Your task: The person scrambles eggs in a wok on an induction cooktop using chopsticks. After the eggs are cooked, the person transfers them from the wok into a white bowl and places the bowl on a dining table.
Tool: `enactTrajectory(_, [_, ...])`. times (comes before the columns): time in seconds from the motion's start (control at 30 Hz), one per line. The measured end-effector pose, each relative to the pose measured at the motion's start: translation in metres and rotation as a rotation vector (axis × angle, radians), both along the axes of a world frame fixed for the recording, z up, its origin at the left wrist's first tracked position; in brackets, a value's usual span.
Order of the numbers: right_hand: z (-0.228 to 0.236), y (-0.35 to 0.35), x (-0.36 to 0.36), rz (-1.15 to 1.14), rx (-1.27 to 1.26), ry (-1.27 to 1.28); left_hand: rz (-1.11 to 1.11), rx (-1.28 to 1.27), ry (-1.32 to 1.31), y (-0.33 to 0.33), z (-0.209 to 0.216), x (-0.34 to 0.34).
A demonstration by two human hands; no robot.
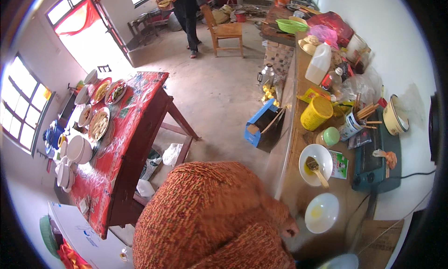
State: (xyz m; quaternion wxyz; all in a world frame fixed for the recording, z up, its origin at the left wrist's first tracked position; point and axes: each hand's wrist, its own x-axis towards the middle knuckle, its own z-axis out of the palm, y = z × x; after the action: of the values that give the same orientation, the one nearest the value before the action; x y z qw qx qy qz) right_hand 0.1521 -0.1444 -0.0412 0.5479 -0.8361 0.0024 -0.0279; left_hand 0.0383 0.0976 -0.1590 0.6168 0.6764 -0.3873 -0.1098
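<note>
My knit orange-brown sleeve fills the bottom middle, and my left hand (290, 227) shows past its cuff at the counter's front edge. Its fingers look curled and slightly blurred; what they hold, if anything, is hidden. Lower down is another fold of the knitwear; my right hand does not show. Nearest to the left hand is a white bowl (329, 220) with a little yellow liquid in it. Beyond it stands another white bowl (306, 153) with yellow liquid and a wooden-handled brush (318, 172) leaning inside. A third pale bowl (343, 262) is cut off by the lower edge.
Along the counter (291, 194) stand a yellow canister (317, 113), a green-lidded jar (328, 137), a milky jug (319, 63) and a dark green appliance (379, 161). A red-covered table (126, 124) with dishes is left. A blue box (263, 124), chair (226, 31) and person (185, 12) are beyond.
</note>
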Motion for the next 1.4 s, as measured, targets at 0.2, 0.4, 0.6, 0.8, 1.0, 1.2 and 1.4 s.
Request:
enactTrajectory(0.2, [-0.008,0.026,0.018,0.051,0.001,0.018,-0.032,0.129,0.026,0.005,0.017,-0.001])
enactTrajectory(0.4, [-0.006,0.016,0.018,0.015,0.002,0.017,-0.002,0.061,0.052,0.002,0.009,-0.005])
enactTrajectory(0.6, [0.002,-0.042,-0.015,-0.135,0.0,0.033,0.025,-0.033,0.096,-0.004,0.0,-0.005])
enactTrajectory(0.8, [0.023,-0.174,-0.11,-0.398,0.035,0.052,0.116,-0.13,0.161,0.001,-0.007,-0.013])
enactTrajectory(1.0, [0.095,-0.163,-0.185,-0.652,0.212,-0.102,0.185,0.039,0.113,0.013,0.006,-0.007])
enactTrajectory(1.2, [0.124,-0.093,-0.213,-0.497,0.116,-0.096,0.182,0.081,0.252,0.009,0.03,-0.01])
enactTrajectory(1.4, [0.088,-0.085,-0.216,-0.466,0.074,-0.093,0.144,0.093,0.18,0.011,0.029,-0.007])
